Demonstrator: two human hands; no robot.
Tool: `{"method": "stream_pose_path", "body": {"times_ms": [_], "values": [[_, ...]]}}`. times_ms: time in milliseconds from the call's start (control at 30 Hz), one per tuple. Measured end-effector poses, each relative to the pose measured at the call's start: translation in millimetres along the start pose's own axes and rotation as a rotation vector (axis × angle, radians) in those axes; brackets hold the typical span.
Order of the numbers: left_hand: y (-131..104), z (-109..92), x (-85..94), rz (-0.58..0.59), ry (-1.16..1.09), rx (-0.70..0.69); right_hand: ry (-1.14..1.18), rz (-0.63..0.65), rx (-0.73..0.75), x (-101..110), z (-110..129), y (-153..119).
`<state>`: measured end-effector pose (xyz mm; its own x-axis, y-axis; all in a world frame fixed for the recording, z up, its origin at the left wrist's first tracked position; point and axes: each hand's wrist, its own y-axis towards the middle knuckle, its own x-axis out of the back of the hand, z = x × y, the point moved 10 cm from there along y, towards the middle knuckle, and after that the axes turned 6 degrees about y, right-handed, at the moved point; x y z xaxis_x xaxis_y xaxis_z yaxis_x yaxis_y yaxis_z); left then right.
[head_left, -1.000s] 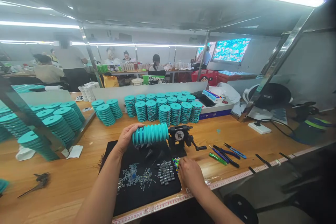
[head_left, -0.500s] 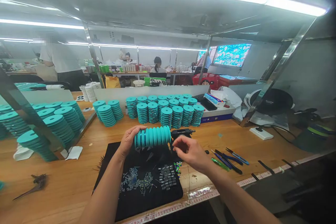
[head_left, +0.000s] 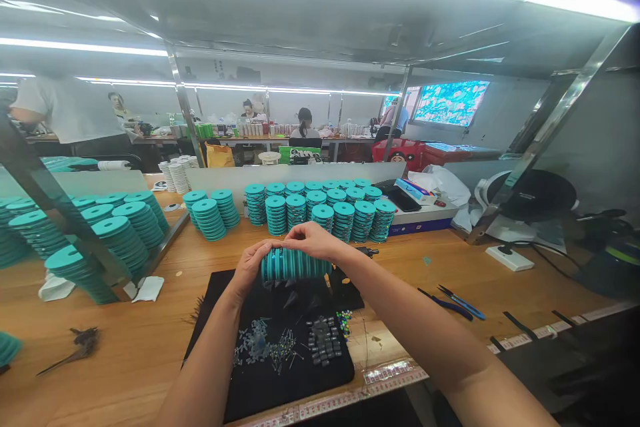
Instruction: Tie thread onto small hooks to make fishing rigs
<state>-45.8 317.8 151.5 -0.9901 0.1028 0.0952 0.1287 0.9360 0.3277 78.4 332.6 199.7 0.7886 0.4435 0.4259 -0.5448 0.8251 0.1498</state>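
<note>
A stack of teal spools (head_left: 295, 265) lies on its side above the black mat (head_left: 280, 390). My left hand (head_left: 249, 268) grips its left end, with the fingers over the top. Across the top of the same stack, my right hand (head_left: 313, 240) has its fingers pressed together close to the left fingertips; what they pinch is too small to make out. Partly behind my right wrist is a black tool (head_left: 369, 251). Below the stack, small clear pieces (head_left: 254, 341), pins (head_left: 284, 350), grey pieces (head_left: 324, 340) and coloured beads (head_left: 345, 322) lie on the mat.
Upright stacks of teal spools (head_left: 323, 213) stand behind my hands, with more (head_left: 125, 233) at the left beyond a metal post (head_left: 65, 213). Pliers (head_left: 447, 303) and blue tweezers (head_left: 463, 301) lie right. A power strip (head_left: 510, 257) is farther right. People sit and stand in the background.
My right hand has moved left and up, from the right end of the spool stack to its top near my left hand. The view has shifted slightly. My right forearm now covers the green tool.
</note>
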Motion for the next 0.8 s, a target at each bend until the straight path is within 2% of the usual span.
{"method": "stream_pose_path", "body": {"times_ms": [300,800], "values": [[0.7,4.3,-1.5,0.026,-0.042,0.006,0.070,0.054,-0.108,-3.6,-8.6,2.9],[0.6,3.4,-1.2,0.028,-0.023,-0.010,0.028,0.067,-0.144,-4.5,-7.0,1.8]]}}
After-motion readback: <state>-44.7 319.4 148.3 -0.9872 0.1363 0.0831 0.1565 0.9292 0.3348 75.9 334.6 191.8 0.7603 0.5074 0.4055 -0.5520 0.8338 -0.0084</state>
